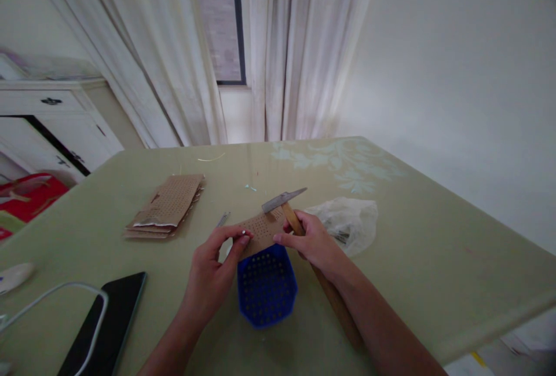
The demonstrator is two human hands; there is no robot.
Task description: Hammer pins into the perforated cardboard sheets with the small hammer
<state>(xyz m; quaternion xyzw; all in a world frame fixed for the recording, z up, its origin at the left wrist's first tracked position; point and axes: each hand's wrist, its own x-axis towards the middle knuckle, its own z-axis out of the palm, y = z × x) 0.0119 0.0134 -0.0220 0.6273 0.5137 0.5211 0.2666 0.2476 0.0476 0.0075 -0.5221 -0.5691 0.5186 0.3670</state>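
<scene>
My left hand is closed in a pinch at the left end of a perforated brown cardboard piece. Between its thumb and index finger shows a tiny nail-like piece with a pale head; its shaft is hidden. My right hand is closed around the wooden handle of a hammer, and its thumb reaches the cardboard's right edge. The hammer's metal head lies over the far right of the cardboard. Below the cardboard stands a blue plastic basket with holes in its bottom.
Perforated cardboard sheets lie stacked at left. A translucent plastic bag with thin grey pieces inside rests at right. Slim metal pieces lie behind my left hand. A black tablet, a white cable and a white mouse occupy the near left.
</scene>
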